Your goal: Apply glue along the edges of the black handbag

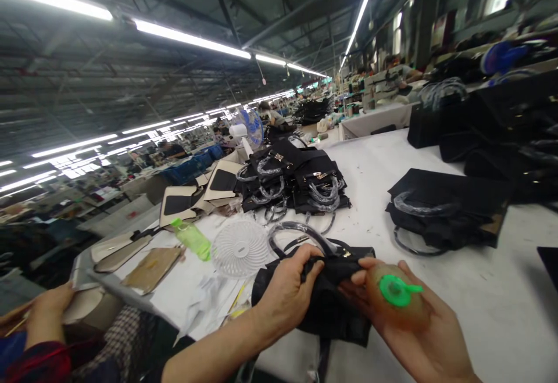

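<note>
At the front of the white worktop (370, 176), my left hand (290, 281) pinches the black bag (337, 316) and my right hand (438, 330) holds a brown bottle (394, 316) with fingers (369, 262) on the bag too, so I should keep the bag flat and squeeze softly.

L grip (285, 287) pinches blk bag (337, 313); R grip (429, 339) holds amber btl (390, 316) (green cap (394, 291)) beside it.
</note>
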`<act>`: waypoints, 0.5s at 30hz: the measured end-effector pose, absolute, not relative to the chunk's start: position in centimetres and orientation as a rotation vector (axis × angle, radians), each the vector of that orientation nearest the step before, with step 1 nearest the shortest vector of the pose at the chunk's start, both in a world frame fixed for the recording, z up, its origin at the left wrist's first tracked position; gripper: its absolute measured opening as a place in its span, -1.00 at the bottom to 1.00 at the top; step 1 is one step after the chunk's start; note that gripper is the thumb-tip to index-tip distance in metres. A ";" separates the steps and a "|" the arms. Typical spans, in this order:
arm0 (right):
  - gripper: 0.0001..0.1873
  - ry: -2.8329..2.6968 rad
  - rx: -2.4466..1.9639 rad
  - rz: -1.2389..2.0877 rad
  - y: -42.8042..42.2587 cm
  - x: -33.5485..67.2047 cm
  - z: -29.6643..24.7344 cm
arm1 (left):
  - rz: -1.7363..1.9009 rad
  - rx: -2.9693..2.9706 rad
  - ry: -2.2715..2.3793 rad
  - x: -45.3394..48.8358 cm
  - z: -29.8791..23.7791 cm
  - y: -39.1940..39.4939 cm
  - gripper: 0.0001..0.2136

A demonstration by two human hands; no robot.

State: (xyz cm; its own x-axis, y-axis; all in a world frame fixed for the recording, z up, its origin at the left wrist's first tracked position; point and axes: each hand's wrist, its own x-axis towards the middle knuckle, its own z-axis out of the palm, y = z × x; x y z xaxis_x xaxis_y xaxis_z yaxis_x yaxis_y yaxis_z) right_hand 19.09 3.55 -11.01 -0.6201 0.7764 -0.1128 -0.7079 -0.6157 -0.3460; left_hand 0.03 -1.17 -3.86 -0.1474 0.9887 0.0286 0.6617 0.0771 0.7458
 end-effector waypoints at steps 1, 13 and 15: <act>-0.53 -0.332 -0.295 2.251 3.5 18.9 -11.2 | 0.884 1.642 1.878 0.2 -4.0 -1.0 -0.81; -0.50 -0.413 -0.294 2.198 3.8 19.1 -11.6 | 0.600 1.651 2.053 2.0 -3.1 1.4 -0.72; -0.50 -0.469 -0.323 2.186 3.8 19.8 -11.6 | 0.522 1.654 2.055 2.3 -2.6 1.7 -0.75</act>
State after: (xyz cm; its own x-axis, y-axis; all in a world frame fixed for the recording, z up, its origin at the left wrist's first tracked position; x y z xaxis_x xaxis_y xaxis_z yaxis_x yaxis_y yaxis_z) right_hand 19.80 3.84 -11.56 -0.6017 0.7960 -0.0656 -0.6989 -0.5645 -0.4392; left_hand 2.30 1.71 -2.65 -0.1806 0.9777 -0.1073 0.8082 0.2096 0.5503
